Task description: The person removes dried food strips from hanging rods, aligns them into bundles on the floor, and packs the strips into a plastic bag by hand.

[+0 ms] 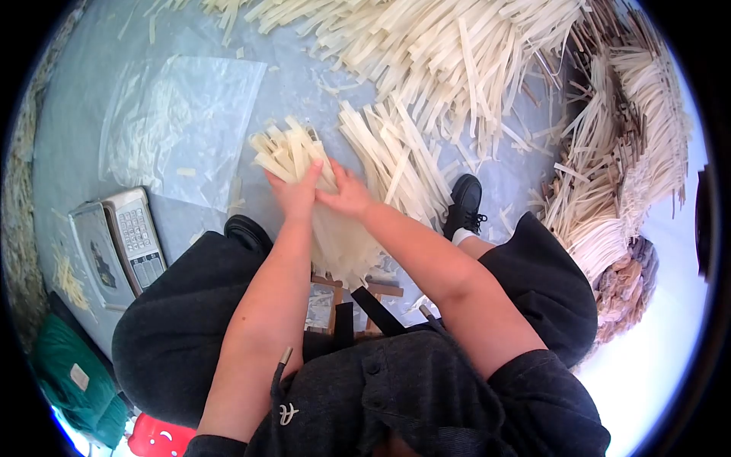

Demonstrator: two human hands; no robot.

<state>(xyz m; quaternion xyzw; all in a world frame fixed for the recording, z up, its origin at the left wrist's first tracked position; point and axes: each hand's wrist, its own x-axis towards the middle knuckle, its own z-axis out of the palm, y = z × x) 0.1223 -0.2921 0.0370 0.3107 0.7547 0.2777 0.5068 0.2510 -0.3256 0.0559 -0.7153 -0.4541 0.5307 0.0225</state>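
Note:
Between my knees is a thick bundle of pale flat strips [285,149], its loose ends fanned out at the top. The lower part of the bundle looks smooth and whitish, perhaps behind clear plastic; I cannot tell for sure. My left hand [295,192] grips the bundle from the left side, fingers curled round it. On its right side my right hand [347,193] is closed over it too, the thumbs close together. Just to the right, a smaller pile of strips [396,156] lies on the floor beside my shoe.
A large heap of strips [426,53] spreads across the far floor, with more strips [624,137] stacked at the right. A clear plastic bag [179,126] lies flat at the left. Near my left knee stands a digital scale [135,232]. A green bag [72,381] sits at lower left.

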